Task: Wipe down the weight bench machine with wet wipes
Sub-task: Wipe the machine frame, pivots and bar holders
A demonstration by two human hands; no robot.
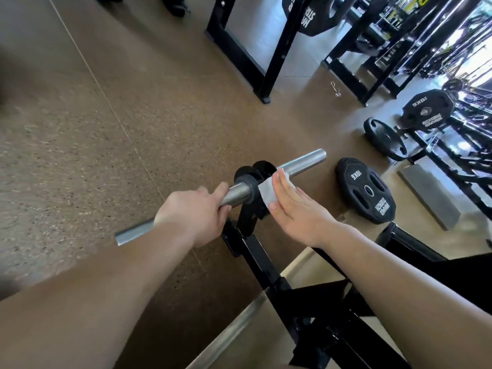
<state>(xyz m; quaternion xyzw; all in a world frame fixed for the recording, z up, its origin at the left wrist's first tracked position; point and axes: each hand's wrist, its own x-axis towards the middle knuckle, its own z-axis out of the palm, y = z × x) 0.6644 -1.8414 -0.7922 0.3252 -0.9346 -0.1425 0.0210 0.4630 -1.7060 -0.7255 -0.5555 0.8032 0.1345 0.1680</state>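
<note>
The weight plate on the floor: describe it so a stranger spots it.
Start at the steel bar under the right hand. Just right of its free end, a black plate marked 10KG lies flat on the brown floor. The nearest plate and the other 10KG plate behind it stand on edge.

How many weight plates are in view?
4: flat plate right of the bar, leaning plate behind it, racked plate far right, large plate top centre. More may be hidden.

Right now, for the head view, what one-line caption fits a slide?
Left hand grips the steel bar while the open right hand presses a wipe against the black mount.
</note>
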